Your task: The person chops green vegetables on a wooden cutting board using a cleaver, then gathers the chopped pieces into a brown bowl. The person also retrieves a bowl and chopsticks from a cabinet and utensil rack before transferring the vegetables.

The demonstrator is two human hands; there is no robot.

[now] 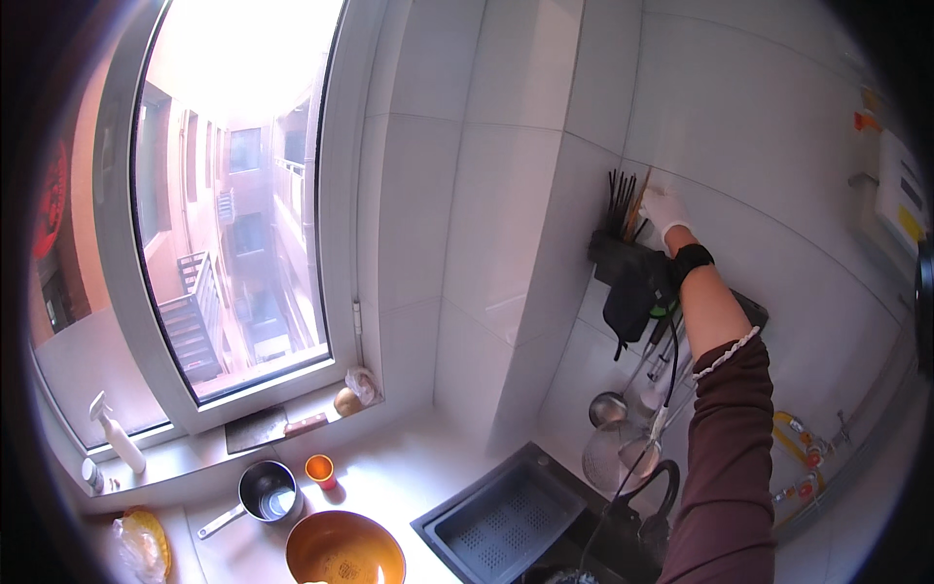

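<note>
My right hand (662, 209), in a white glove, reaches up to a dark utensil holder (609, 248) on the tiled wall. Its curled fingers are at a light wooden stick (639, 204), likely a chopstick; whether they grip it I cannot tell. Several dark chopsticks (620, 191) stand upright just left of the fingers. Around my wrist is a black band (692, 261), and a black pouch-like thing (633, 303) with a cable shows below it. A ladle (608, 409) and a mesh strainer (604, 456) hang under the holder. My left hand is out of view.
A black sink with a perforated grey basin (503, 522) and dark faucet (660, 489) lies below. On the counter are an orange-brown bowl (343, 547), saucepan (268, 493) and orange cup (320, 471). A cleaver (257, 431) and spray bottle (120, 442) occupy the windowsill.
</note>
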